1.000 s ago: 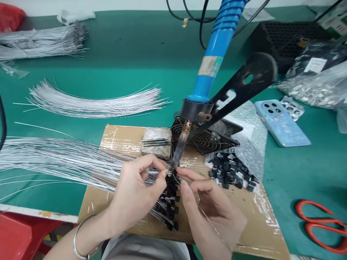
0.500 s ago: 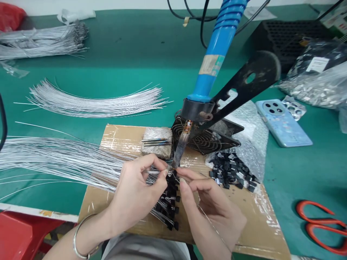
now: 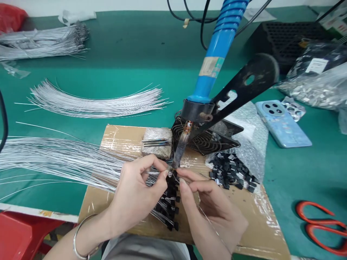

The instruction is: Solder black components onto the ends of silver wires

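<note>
Left hand [image 3: 135, 195] pinches a cable end [image 3: 170, 173] at the soldering iron [image 3: 208, 77]; right hand [image 3: 217, 213] clamps thin wire [image 3: 211, 223] between fingertips. Step appears to be soldering; next move demands steadiness.

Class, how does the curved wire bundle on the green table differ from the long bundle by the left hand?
The curved bundle bows in one arc; the long bundle runs straighter. The curved bundle lies wholly on the green table; the long bundle reaches onto the cardboard. Both have thin, pale wires.
</note>
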The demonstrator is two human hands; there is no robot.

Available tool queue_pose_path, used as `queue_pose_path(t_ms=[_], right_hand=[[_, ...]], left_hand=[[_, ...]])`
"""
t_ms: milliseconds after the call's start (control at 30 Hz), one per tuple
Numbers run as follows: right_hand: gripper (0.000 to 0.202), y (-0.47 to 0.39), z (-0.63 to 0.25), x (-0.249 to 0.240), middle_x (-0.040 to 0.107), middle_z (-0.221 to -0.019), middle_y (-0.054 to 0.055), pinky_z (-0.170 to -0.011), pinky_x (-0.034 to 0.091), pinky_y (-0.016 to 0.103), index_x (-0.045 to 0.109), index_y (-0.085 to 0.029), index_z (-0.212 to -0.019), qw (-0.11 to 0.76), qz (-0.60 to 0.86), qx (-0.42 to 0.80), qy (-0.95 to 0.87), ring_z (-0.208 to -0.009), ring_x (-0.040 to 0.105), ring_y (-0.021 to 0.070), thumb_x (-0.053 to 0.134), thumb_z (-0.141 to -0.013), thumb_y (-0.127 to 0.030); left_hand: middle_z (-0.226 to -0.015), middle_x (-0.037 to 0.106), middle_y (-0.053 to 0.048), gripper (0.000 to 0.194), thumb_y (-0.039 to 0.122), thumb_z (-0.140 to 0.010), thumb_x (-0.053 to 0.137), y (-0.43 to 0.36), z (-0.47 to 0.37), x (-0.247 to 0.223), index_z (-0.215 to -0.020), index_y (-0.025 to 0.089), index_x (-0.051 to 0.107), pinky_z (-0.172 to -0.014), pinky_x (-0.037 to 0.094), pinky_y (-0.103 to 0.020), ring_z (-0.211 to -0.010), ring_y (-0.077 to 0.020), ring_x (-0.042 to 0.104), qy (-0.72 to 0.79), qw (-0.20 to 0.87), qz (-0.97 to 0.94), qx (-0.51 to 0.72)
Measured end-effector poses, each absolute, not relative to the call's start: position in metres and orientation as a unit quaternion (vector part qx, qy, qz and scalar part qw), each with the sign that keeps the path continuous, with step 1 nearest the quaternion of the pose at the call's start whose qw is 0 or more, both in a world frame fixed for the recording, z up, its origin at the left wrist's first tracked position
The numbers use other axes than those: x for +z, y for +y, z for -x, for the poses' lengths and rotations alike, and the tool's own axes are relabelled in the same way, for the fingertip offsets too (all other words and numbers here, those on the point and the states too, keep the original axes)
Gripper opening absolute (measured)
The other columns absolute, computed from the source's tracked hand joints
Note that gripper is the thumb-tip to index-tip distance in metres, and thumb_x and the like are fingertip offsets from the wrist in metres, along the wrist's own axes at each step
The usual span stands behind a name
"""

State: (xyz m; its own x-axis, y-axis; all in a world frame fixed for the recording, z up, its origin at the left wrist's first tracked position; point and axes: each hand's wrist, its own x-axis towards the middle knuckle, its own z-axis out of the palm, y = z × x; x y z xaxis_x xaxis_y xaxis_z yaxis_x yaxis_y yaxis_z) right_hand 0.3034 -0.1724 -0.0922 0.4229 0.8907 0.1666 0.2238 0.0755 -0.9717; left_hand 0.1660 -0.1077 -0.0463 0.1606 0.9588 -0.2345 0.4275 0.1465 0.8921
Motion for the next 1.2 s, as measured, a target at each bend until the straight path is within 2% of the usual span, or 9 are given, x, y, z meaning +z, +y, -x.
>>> queue_pose_path(t_ms=[133, 333, 600, 867, 1200], right_hand=[[0.016, -0.1718, -0.3039, -0.0926, 0.084, -0.106, 0.003, -0.085, 0.061, 0.021, 0.067, -0.023, -0.079, 0.576, 0.614, 0.285, -0.458, -0.094, 0.081, 0.0154, 0.076, -0.092, -0.017], [0.015, -0.1730, -0.3040, -0.0928, 0.084, -0.107, 0.004, -0.088, 0.061, 0.022, 0.069, -0.023, -0.080, 0.583, 0.611, 0.291, -0.450, -0.094, 0.080, 0.0153, 0.077, -0.091, -0.017], [0.016, -0.1725, -0.3017, -0.0916, 0.084, -0.106, 0.002, -0.089, 0.060, 0.020, 0.068, -0.024, -0.079, 0.579, 0.622, 0.298, -0.435, -0.096, 0.080, 0.0145, 0.078, -0.091, -0.020], [0.017, -0.1725, -0.3024, -0.0922, 0.084, -0.103, 0.004, -0.086, 0.062, 0.023, 0.068, -0.022, -0.078, 0.576, 0.621, 0.287, -0.448, -0.092, 0.080, 0.0168, 0.077, -0.092, -0.020], [0.015, -0.1723, -0.3006, -0.0903, 0.084, -0.100, 0.004, -0.084, 0.064, 0.026, 0.071, -0.023, -0.078, 0.584, 0.623, 0.279, -0.439, -0.089, 0.082, 0.0190, 0.079, -0.091, -0.021]], left_hand=[[-0.081, 0.076, -0.004, 0.012, 0.025, -0.082, 0.060, -0.1058, -0.1674, -0.0459, -0.074, 0.018, 0.067, -0.055, 0.036, -0.029, -0.062, -0.0144, 0.054, 0.591, 0.480, -0.590, 0.268], [-0.084, 0.077, -0.007, 0.012, 0.024, -0.083, 0.060, -0.1071, -0.1667, -0.0447, -0.075, 0.018, 0.068, -0.060, 0.041, -0.029, -0.074, -0.0186, 0.064, 0.588, 0.488, -0.587, 0.266], [-0.083, 0.077, -0.005, 0.013, 0.023, -0.084, 0.060, -0.1075, -0.1659, -0.0463, -0.075, 0.018, 0.068, -0.053, 0.033, -0.028, -0.059, -0.0126, 0.051, 0.584, 0.477, -0.598, 0.272], [-0.083, 0.077, -0.006, 0.012, 0.023, -0.084, 0.060, -0.1079, -0.1658, -0.0457, -0.075, 0.018, 0.067, -0.067, 0.048, -0.031, -0.080, -0.0212, 0.069, 0.582, 0.500, -0.582, 0.270], [-0.084, 0.078, -0.007, 0.013, 0.023, -0.083, 0.061, -0.1077, -0.1661, -0.0436, -0.073, 0.018, 0.067, -0.061, 0.045, -0.029, -0.077, -0.0205, 0.069, 0.586, 0.484, -0.592, 0.268]])
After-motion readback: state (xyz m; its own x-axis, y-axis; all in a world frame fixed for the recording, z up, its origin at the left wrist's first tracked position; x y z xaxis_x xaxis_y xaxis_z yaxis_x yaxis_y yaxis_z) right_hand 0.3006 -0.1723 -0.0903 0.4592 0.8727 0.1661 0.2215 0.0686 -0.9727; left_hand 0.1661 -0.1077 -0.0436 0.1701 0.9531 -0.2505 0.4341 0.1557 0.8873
